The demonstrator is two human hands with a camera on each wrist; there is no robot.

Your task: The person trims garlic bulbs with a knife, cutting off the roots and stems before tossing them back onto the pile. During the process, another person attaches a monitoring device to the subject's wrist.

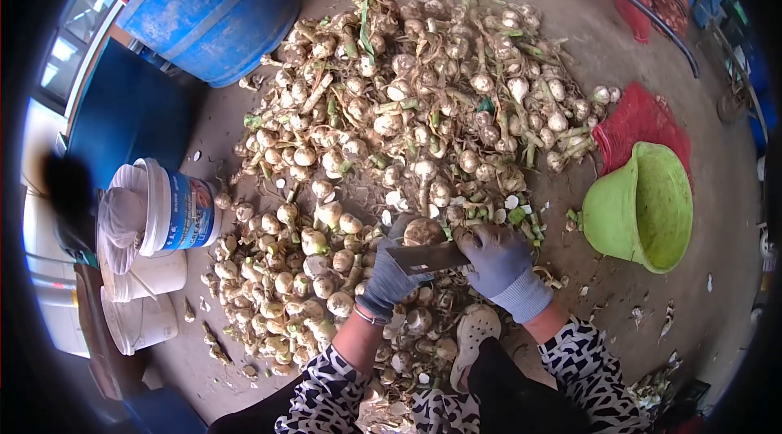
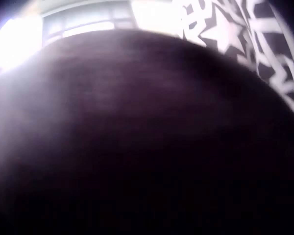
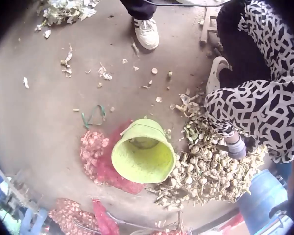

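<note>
In the head view, my grey-gloved left hand (image 1: 388, 273) holds a large brownish bulb (image 1: 424, 231) beside the flat metal blade (image 1: 428, 258) of a knife. My gloved right hand (image 1: 498, 261) grips the knife at its right end; the handle is hidden in the fingers. Bulbs with stems form a large pile (image 1: 399, 100) beyond the hands, and trimmed-looking bulbs (image 1: 285, 283) lie to the left. The right wrist view has one gloved hand (image 3: 236, 149) above the bulbs; I cannot tell which. A dark blurred surface fills most of the left wrist view.
A green bucket (image 1: 599, 214) stands at the right by a red net (image 1: 643, 128). White buckets (image 1: 140, 324) are at the left, a blue barrel (image 1: 216, 14) behind. A clog-shod foot (image 1: 475, 336) is near my hands. Another person's white shoe (image 3: 146, 34) shows in the right wrist view.
</note>
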